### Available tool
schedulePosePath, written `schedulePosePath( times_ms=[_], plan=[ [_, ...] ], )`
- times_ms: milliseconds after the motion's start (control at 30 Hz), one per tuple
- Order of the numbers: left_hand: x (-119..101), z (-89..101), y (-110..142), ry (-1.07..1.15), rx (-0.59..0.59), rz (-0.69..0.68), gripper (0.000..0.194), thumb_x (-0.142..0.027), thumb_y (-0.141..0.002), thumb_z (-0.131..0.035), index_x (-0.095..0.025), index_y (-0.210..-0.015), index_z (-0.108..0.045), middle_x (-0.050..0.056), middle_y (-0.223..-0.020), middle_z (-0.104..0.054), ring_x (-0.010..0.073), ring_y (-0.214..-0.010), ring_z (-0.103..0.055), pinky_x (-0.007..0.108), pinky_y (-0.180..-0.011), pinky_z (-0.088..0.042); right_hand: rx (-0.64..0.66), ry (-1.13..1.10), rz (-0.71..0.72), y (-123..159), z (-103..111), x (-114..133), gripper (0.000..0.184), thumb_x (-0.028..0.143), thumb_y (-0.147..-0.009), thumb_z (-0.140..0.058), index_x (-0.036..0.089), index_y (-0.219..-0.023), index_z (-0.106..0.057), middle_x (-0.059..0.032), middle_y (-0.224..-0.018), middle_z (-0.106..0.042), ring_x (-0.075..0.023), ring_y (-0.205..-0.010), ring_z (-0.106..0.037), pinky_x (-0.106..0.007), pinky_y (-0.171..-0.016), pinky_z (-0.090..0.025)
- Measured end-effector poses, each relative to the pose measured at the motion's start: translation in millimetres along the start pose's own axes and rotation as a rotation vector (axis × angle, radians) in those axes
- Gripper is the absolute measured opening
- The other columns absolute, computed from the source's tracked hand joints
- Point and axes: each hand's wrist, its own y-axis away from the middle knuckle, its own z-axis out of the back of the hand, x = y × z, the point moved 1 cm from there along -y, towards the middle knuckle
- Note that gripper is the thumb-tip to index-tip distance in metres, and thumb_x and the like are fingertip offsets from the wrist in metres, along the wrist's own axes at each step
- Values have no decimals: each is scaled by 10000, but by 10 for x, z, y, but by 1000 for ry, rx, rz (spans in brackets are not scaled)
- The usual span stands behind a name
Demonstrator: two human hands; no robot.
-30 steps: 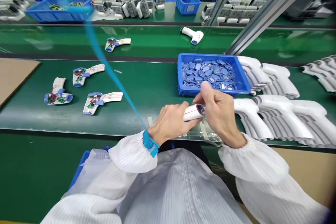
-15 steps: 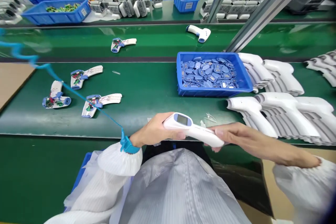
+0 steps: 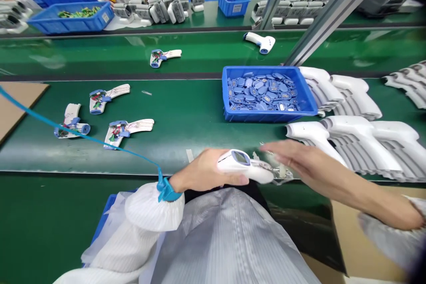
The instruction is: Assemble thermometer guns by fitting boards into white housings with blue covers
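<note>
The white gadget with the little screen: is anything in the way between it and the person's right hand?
Nothing visible. The left hand holds the white gadget, and the right hand, blurred, is just beside its handle. The blue tray sits farther back, not between them.

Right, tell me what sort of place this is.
Most likely an electronics assembly line in a factory: opened white devices with exposed wires lie on the green bench, beside a blue tray of many small blue parts and stacks of matching white shells.
</note>
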Motion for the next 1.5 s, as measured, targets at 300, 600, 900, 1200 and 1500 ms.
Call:
schedulePosePath(
  times_ms=[300,600,900,1200,1500],
  plan=[
    [-142,-161,-206,-360,-237,-124,176,-269,-882,-570,-165,-974,-679,53,-865,-732,172,-690,-646,288,-628,-431,-488,247,42,-431,-604,606,453,376,-1032,-483,196,-616,-476,14,-664,-475,-108,-608,-455,-297,-605,-337],
    [-2,-134,-350,-309,-265,-154,119,-230,-831,-558,-166,-825,-658,68,-766,-709,215,-676,-658,309,-577,-409,-406,312,40,-604,-573,540,566,452,-1061,-369,202,-559,-440,0,-572,-514,-106,-544,-443,-307,-567,-269],
    [244,-112,-586,-472,-293,-177,188,-288,-854,-581,-154,-912,-699,139,-861,-729,319,-800,-698,417,-730,-518,-463,570,21,-851,-691,476,587,452,-1019,-363,189,-514,-505,-44,-518,-567,-117,-497,-452,-319,-528,-191],
    [219,-171,-296,-180,-265,-183,477,-551,-821,-726,-162,-1082,-632,83,-925,-717,233,-753,-663,317,-614,-457,-818,-155,-165,-542,-692,395,579,548,-993,-485,264,-500,-593,-18,-481,-562,-194,-506,-570,-362,-555,-423],
    [262,-348,-264,-194,-444,-232,246,-374,-880,-639,-170,-1002,-574,79,-880,-712,204,-718,-654,294,-592,-416,-679,148,23,-486,-739,515,516,457,-1001,-509,213,-572,-658,-25,-522,-611,-158,-480,-540,-344,-531,-352]
  ],
)
